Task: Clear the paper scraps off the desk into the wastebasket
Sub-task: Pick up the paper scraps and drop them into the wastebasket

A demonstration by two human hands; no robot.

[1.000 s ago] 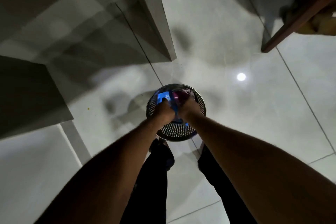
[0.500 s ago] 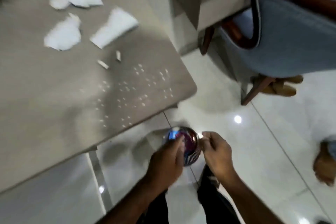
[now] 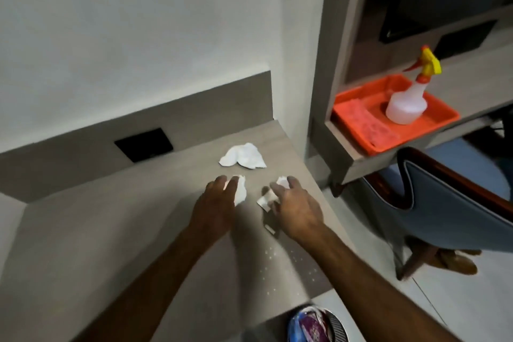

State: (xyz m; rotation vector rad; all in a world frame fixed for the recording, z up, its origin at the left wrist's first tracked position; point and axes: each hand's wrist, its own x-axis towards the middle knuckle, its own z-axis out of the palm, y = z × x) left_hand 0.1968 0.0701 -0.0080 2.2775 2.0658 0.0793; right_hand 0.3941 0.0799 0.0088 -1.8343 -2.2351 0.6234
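1. Paper scraps [image 3: 243,159] remain on the surface [image 3: 97,230]: one large crumpled piece near the back wall, two smaller pieces under the hands, tiny bits toward the front edge.
2. The wastebasket [image 3: 337,326] on the floor below already holds colourful rubbish; much is left, I judge.
3. Left hand [image 3: 215,209] rests loosely spread on a white scrap [image 3: 241,191].
4. Right hand [image 3: 298,209], fingers curled but not closed, touches another scrap [image 3: 266,201].

On the bench [image 3: 111,230] a crumpled scrap [image 3: 243,156] lies behind my hands; two more scraps sit under my left hand [image 3: 215,207] and right hand [image 3: 295,208]; the wastebasket [image 3: 333,326] stands below the bench's near-right corner
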